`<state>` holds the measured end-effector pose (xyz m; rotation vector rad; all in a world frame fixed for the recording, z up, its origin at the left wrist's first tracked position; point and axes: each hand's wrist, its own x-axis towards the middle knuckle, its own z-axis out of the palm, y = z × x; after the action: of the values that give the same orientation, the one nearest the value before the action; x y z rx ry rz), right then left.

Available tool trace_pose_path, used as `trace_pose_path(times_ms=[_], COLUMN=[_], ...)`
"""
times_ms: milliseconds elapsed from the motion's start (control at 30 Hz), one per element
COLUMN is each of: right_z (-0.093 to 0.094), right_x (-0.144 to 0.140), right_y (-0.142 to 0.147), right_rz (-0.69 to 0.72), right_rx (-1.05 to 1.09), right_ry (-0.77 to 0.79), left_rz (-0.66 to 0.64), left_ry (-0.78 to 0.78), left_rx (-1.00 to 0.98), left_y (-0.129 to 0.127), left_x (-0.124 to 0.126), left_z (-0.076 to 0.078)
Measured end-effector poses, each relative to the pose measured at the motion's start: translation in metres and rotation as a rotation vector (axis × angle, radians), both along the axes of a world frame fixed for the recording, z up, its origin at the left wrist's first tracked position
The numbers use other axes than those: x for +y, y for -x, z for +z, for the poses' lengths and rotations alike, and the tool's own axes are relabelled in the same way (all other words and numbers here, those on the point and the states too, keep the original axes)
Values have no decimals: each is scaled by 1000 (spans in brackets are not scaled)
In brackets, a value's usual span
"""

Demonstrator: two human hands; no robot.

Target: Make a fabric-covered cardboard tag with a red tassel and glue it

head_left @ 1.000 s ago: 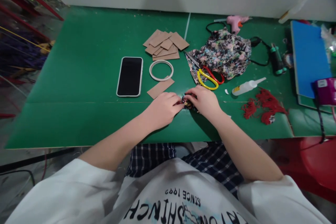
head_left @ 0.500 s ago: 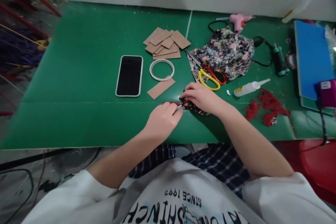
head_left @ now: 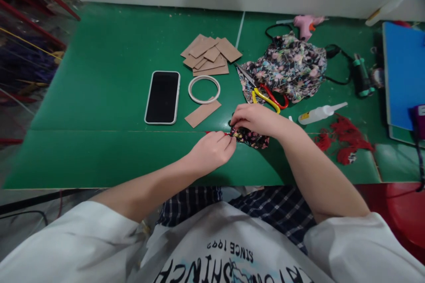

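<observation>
A small piece of dark floral fabric [head_left: 255, 138] lies at the table's front half between my hands. My right hand [head_left: 257, 119] is closed on its upper edge, fingertips pinched together. From the left, my left hand [head_left: 214, 151] pinches the fabric's left end, with its fingers curled. A thin red strip [head_left: 208, 132] peeks out behind the left knuckles; most of it is hidden. Yellow-and-red handled scissors [head_left: 270, 96] lie just beyond the right hand, partly on a larger crumpled floral cloth [head_left: 292, 66].
On the green table [head_left: 99, 93] are a phone [head_left: 162, 97], a white tape ring [head_left: 204, 89], a cardboard strip [head_left: 202, 113] and stacked cardboard pieces [head_left: 210, 55]. To the right are a glue bottle [head_left: 320, 113], red yarn [head_left: 348, 135], a pink glue gun [head_left: 306, 26] and a blue board [head_left: 405, 75].
My left hand has shifted slightly right, and the pale blue bit at its fingertips no longer shows. More of the small floral piece is visible below my right hand. The view has shifted slightly.
</observation>
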<state>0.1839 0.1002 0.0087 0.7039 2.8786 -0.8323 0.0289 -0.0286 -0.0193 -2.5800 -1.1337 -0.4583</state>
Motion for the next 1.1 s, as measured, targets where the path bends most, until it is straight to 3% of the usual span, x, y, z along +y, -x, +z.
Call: trace_pose_path(times_ms=[933, 1100], right_z=[-5, -5], right_x=[-4, -3], right_y=[1, 1], right_rz=[-8, -16], right_rx=[15, 22], right_ry=[-2, -2], left_rz=[44, 30], left_ry=[84, 27], left_rx=[-30, 4], left_y=[-1, 0], left_x=[4, 5], left_z=[-2, 2])
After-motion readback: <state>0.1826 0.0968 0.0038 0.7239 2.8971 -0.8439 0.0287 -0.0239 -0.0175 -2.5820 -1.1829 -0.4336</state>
